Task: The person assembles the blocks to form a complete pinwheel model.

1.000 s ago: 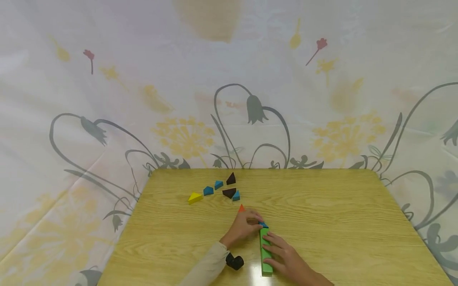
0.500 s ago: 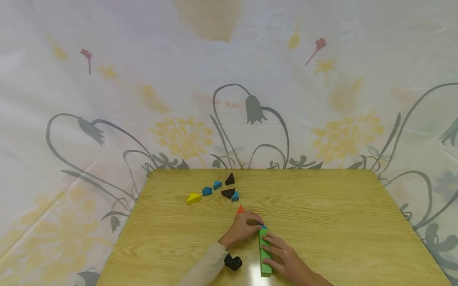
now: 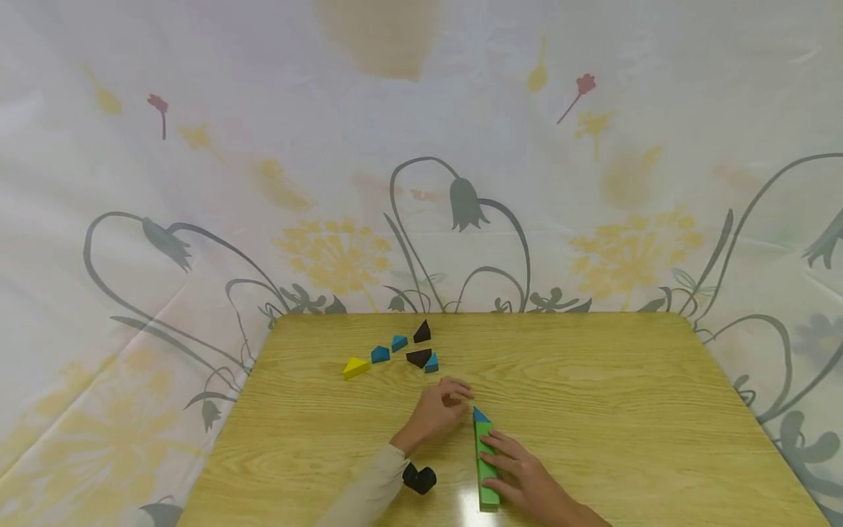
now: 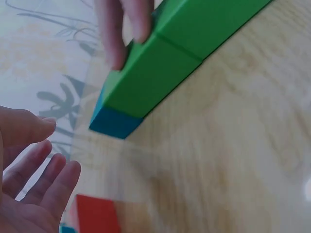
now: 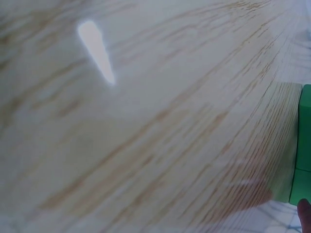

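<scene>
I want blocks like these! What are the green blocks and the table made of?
Green blocks: maybe painted wood or plastic, smooth; the colour is even, with no grain showing.
Table: wood or wood-patterned laminate, probably, and glossy; it shows grain lines and a bright glare.

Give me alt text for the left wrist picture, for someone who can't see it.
The right hand touches green blocks lined up on a wooden table, with a blue block at one end. The left hand, holding nothing, is apart from them; a red block shows at the bottom edge.
</scene>
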`<state>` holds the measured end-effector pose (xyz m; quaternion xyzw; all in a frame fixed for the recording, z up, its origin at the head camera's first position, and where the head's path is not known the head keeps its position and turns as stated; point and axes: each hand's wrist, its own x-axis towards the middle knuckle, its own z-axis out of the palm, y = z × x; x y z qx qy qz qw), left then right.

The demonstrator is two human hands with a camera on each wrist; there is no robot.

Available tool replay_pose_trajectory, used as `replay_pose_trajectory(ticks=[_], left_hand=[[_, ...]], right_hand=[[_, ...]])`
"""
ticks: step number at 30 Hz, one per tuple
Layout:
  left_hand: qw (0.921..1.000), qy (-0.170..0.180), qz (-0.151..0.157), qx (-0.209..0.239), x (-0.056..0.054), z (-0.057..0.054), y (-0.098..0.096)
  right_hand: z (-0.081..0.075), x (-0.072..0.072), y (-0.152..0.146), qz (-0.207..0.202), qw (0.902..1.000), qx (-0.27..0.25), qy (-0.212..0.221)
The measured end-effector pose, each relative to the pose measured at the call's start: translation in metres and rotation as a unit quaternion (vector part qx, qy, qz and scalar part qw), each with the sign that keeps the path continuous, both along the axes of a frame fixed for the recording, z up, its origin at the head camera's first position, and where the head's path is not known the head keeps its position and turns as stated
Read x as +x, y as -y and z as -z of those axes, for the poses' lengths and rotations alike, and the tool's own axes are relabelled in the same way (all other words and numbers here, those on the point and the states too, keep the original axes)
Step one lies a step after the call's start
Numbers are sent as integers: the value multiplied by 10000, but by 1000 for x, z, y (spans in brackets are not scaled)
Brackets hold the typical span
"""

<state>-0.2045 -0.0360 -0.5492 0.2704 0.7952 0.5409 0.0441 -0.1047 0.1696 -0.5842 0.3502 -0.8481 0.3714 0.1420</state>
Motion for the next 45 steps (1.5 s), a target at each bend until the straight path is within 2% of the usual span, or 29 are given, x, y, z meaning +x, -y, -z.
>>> replay_pose_trajectory(ticks=[5, 9, 13, 16, 22, 27, 37, 41, 45], left_hand=[[9995, -106, -305, -9, -12, -5, 14], [9992, -94, -365, 111, -19, -8, 25], [9992, 25, -375, -165, -22, -8, 33], [9985, 121, -389, -373, -23, -4, 36], [9961, -123, -598, -641, -22, 12, 36], [9962, -156, -720, -464, -22, 19, 35], [9941, -407, -911, -425, -23, 23, 34], [9942, -270, -968, -375, -25, 23, 32], [9957, -170, -882, -224, -28, 19, 29]], right_hand=[[-1, 0, 0, 0, 10000, 12, 10], [-2, 0, 0, -52, 10000, 13, 60], [-2, 1, -1, -47, 9999, 25, 122], [-1, 2, -1, -29, 9999, -30, 151], [1, 2, -1, 7, 9997, -112, 206], [2, 2, 0, 0, 9998, -80, 201], [0, 3, 0, 12, 9995, -121, 285], [0, 3, -1, 34, 9993, -106, 360], [0, 2, -1, 61, 9992, -59, 389]])
